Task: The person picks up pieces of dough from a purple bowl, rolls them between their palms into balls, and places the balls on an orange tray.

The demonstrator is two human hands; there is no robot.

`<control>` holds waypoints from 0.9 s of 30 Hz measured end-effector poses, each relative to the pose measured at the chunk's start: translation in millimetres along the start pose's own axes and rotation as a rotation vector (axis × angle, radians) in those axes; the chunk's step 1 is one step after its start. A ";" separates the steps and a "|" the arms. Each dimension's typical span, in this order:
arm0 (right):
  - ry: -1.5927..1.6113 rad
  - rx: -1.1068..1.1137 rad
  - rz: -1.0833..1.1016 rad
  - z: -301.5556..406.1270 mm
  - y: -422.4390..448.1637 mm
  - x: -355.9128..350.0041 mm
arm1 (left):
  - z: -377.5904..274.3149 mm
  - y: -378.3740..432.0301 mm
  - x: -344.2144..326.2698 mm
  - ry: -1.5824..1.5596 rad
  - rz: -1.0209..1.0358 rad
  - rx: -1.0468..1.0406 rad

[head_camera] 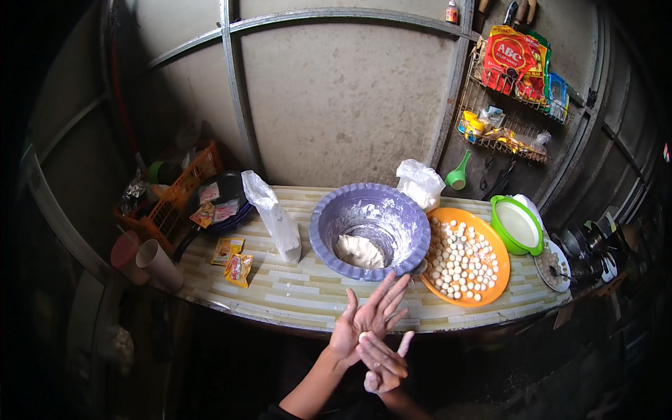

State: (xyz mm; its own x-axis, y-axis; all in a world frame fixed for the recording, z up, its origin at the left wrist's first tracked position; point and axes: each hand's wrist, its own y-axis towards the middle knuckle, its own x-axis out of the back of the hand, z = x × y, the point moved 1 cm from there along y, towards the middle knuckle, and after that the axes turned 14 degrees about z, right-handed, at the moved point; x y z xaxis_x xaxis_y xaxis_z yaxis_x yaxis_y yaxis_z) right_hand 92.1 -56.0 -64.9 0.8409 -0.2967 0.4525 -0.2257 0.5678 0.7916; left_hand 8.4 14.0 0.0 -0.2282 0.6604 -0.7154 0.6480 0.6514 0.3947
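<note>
My left hand [362,321] is held palm up with its fingers spread, in front of the table's near edge. A small white dough ball [363,336] lies on its palm, under the fingertips of my right hand [384,362]. Beyond my hands stands a purple basin [317,231] with a fluted rim, its inner wall dusted with white flour. A lump of white dough [359,251] rests in its bottom. To the right, many small white dough balls [458,265] are spread over an orange plate [496,291].
A green bowl of whitish liquid [514,220] and a white plate [563,281] stand at the right. Behind the basin is a plastic bag of white powder [420,186]. At left are a clear plastic bag [275,220], seasoning sachets [239,269], a pan [231,184] and cups [157,262].
</note>
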 end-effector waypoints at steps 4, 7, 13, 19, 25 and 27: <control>-0.079 -0.214 -0.118 -8.6 16.5 -1.8 | 7.3 -1.5 -1.9 0.067 0.033 0.059; 0.044 0.018 0.054 -2.2 11.5 -1.1 | 15.3 -1.2 4.9 0.063 0.056 0.117; -0.132 -0.217 -0.061 -17.6 9.7 3.1 | 6.2 0.7 4.7 0.069 0.037 0.038; -0.024 0.084 0.055 1.1 -1.3 -5.1 | 2.1 3.2 1.2 -0.266 0.064 -0.018; -0.067 -0.177 -0.067 -11.4 26.4 -1.6 | 6.8 -2.5 1.2 -0.143 0.025 -0.030; 0.071 -0.008 0.027 -8.6 13.2 -6.6 | 6.1 0.0 -0.2 -0.092 0.028 -0.023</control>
State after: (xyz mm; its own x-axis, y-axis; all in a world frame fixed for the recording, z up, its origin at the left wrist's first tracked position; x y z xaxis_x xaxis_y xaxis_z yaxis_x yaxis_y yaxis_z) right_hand 87.8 -39.9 -61.1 0.8675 -0.2260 0.4432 -0.2451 0.5810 0.7761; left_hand 12.8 11.6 -3.4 -0.1417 0.6422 -0.7533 0.6363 0.6421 0.4277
